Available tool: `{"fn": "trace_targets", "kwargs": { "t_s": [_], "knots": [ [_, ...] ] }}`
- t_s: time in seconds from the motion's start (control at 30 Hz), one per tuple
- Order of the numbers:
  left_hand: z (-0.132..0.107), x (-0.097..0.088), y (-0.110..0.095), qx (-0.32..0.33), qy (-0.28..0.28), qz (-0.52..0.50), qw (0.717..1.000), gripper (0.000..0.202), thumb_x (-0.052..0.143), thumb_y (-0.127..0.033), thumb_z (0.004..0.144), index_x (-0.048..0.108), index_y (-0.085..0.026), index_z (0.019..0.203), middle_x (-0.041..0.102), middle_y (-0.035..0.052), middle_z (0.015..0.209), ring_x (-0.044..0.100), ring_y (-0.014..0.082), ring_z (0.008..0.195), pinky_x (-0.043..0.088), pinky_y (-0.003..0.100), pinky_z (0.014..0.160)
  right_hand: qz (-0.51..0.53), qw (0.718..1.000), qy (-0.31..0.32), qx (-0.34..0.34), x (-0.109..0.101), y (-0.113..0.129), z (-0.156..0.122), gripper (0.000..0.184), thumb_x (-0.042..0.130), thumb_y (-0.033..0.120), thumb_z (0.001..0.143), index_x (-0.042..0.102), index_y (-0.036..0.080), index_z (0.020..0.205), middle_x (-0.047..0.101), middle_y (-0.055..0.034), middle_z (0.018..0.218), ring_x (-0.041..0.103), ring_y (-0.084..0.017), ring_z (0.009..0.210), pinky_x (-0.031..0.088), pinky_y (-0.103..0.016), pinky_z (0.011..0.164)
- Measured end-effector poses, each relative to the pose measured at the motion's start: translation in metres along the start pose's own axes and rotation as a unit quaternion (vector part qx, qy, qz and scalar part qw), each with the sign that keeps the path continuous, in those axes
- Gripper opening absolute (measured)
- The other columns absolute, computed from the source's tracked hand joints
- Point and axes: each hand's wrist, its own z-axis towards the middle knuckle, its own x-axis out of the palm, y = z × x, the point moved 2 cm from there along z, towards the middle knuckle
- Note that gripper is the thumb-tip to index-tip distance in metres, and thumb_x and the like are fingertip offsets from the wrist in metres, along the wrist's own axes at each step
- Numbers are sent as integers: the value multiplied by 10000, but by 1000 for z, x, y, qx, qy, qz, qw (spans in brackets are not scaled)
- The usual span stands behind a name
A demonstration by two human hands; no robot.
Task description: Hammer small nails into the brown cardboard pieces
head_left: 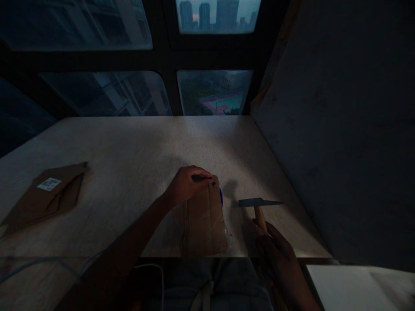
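Observation:
My right hand (275, 244) is wrapped around the wooden handle of a hammer (259, 203). The hammer's dark metal head, blunt on the left and thin and pointed on the right, is raised just right of a piece of brown cardboard (204, 224). That cardboard lies at the table's front edge. At its far end my left hand (189, 183) is closed in a pinch, fingertips beside a small dark spot on the cardboard. Whatever is between those fingertips is too small and dim to make out. A bit of something blue (221, 197) shows at the cardboard's right edge.
Folded cardboard pieces (48, 194) with a white label lie on the table (136, 147) at left. A dark panel (340, 129) walls off the right side, and windows (214, 93) stand behind. A thin cable (39, 261) runs along the front left.

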Motion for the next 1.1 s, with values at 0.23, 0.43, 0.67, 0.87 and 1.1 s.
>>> {"fn": "trace_targets", "kwargs": {
  "t_s": [0.23,0.43,0.67,0.87,1.1],
  "knots": [
    [-3,1,0,23,10,28,999,97,734,-231,790,791,-221,869,788,62,909,724,206,854,552,357,861,2,1000,-6,-4,0,2,-1,652,634,632,815,603,163,1267,451,85,520,340,-80,375,248,-175,332],
    [-4,2,1,14,19,22,999,93,732,-236,787,786,-219,861,787,55,888,721,201,836,559,346,828,12,1000,-7,-2,2,3,-1,633,653,618,796,619,168,1240,430,92,524,322,-75,365,238,-177,334],
    [-7,6,5,11,2,5,1000,105,726,-250,793,783,-215,874,787,59,906,726,195,834,566,327,800,1,1000,-12,-7,3,2,-1,581,639,629,807,643,191,1187,470,73,546,363,-92,389,267,-180,338],
    [-9,8,4,17,5,2,1000,113,720,-240,802,772,-207,897,778,58,915,722,188,851,562,322,820,8,1000,3,-8,4,3,0,603,639,613,821,618,167,1226,425,92,527,336,-77,369,266,-174,328],
    [-9,13,7,30,15,-8,999,232,702,-174,797,744,-195,1024,750,51,911,701,170,849,551,301,819,13,1000,2,-23,6,14,2,618,654,603,819,601,177,1263,415,94,550,321,-72,385,250,-172,343]
  ]
}}
